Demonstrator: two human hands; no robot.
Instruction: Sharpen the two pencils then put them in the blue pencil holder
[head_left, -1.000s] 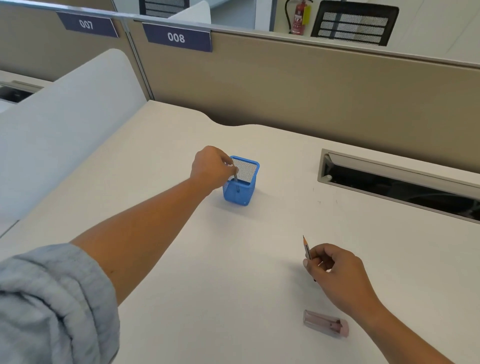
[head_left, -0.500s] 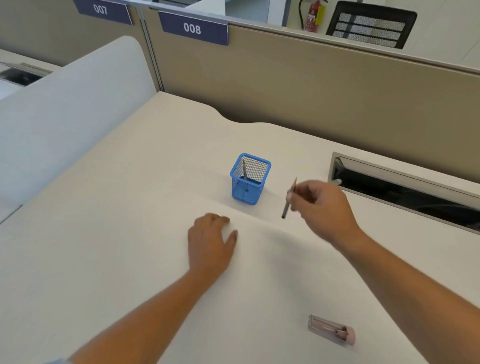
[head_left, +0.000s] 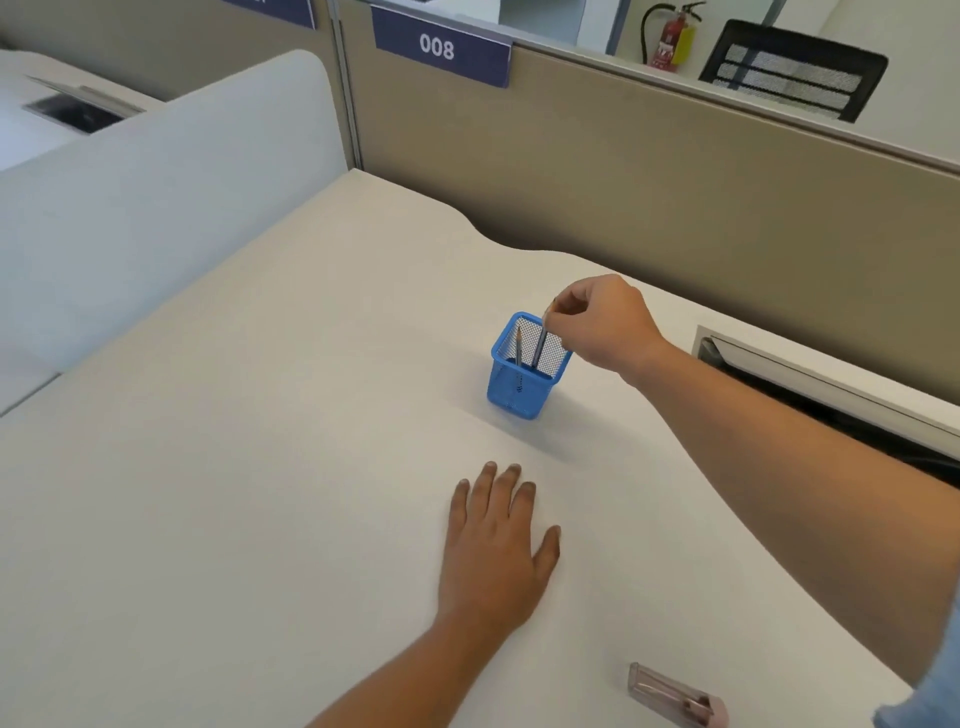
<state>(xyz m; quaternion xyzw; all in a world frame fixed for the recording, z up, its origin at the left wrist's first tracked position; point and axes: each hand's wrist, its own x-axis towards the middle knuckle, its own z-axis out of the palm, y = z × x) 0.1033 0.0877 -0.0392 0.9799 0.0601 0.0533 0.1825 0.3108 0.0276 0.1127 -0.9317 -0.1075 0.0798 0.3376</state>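
Note:
A blue mesh pencil holder (head_left: 514, 392) stands upright on the white desk (head_left: 249, 519). One pencil (head_left: 518, 347) leans inside it at the left, tip up. My right hand (head_left: 602, 322) hovers just above the holder's right side, fingers pinched on the top end of a second pencil (head_left: 541, 338), whose lower part is inside the holder. My left hand (head_left: 496, 540) lies flat on the desk in front of the holder, fingers spread, holding nothing.
A pink-grey pencil sharpener (head_left: 675, 696) lies near the desk's front right. A cable slot (head_left: 831, 384) opens in the desk at the right. Beige partitions (head_left: 623, 182) close off the back, and a white divider (head_left: 156, 197) the left.
My left hand let go of the first pencil in the holder and came back to rest flat on the desk. My right hand carried the second pencil from the front right into the holder.

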